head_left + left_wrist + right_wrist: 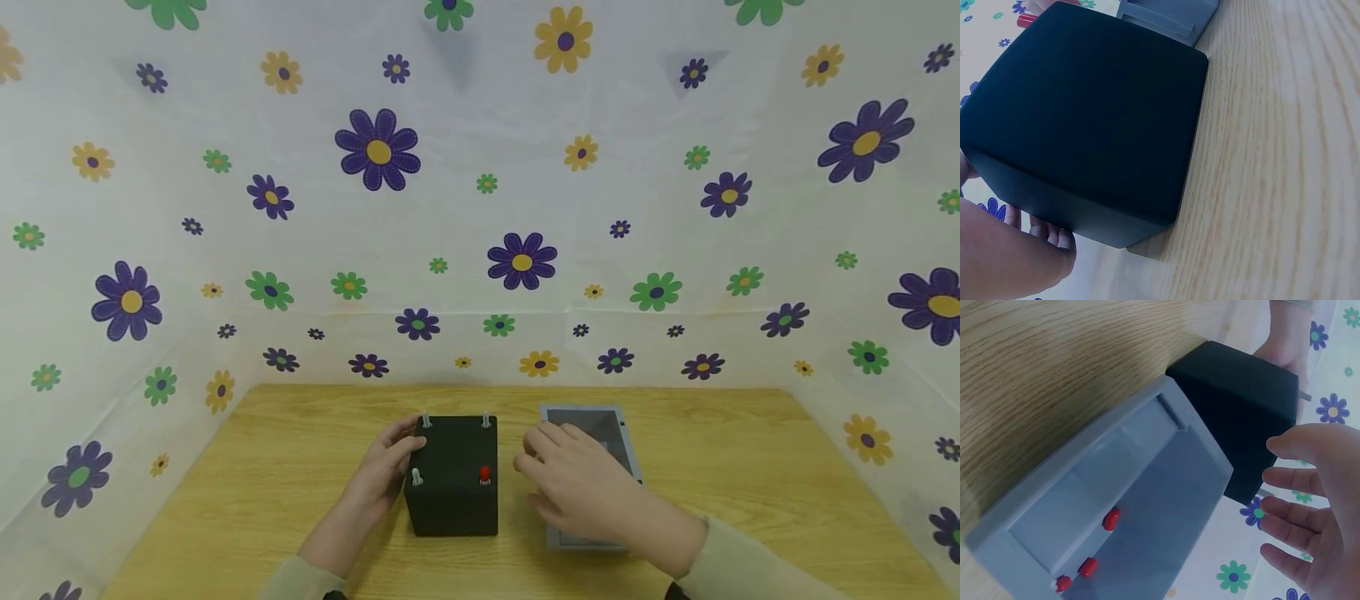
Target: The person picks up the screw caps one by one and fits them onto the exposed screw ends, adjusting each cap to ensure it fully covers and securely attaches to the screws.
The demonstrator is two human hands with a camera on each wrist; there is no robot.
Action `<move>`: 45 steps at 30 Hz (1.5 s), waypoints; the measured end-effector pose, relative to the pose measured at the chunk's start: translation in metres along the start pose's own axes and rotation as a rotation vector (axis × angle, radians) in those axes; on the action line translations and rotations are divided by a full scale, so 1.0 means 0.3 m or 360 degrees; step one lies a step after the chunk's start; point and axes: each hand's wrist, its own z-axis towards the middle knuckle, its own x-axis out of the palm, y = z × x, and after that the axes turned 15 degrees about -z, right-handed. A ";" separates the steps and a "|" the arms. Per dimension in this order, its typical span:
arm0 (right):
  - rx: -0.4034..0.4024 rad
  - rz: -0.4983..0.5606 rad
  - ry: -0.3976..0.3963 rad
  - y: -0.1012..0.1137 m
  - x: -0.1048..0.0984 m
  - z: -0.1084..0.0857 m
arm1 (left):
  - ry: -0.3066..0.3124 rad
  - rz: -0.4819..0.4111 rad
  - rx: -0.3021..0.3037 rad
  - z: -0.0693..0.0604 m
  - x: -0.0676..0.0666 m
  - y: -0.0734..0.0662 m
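One hand, the left hand (379, 468), holds the left side of the box (455, 492), thumb on top. The right hand (573, 477), loose and empty, hangs over the bin (588, 417). The box sits on the counter (727, 475).

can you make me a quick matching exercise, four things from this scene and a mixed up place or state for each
Things:
1. left hand
2. right hand
3. red-capped peg
4. grey bin

Places and states:
A. at the near right corner of the top of the black box
B. has three red caps visible inside
C. at the black box's left side, thumb at the top edge
D. fingers apart, holding nothing

Right pairs: 1-C, 2-D, 3-A, 4-B
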 end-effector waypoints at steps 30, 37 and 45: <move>0.0100 -0.0001 0.0052 -0.040 0.043 -0.066 | -0.0001 -0.0007 -0.0007 0.002 -0.006 0.005; 0.0104 -0.0023 0.0066 -0.052 0.051 -0.082 | -0.0018 -0.0013 -0.0016 -0.001 0.000 0.001; 0.0135 -0.0005 0.0101 -0.060 0.060 -0.093 | 0.0136 -0.0079 0.0078 0.008 -0.031 0.018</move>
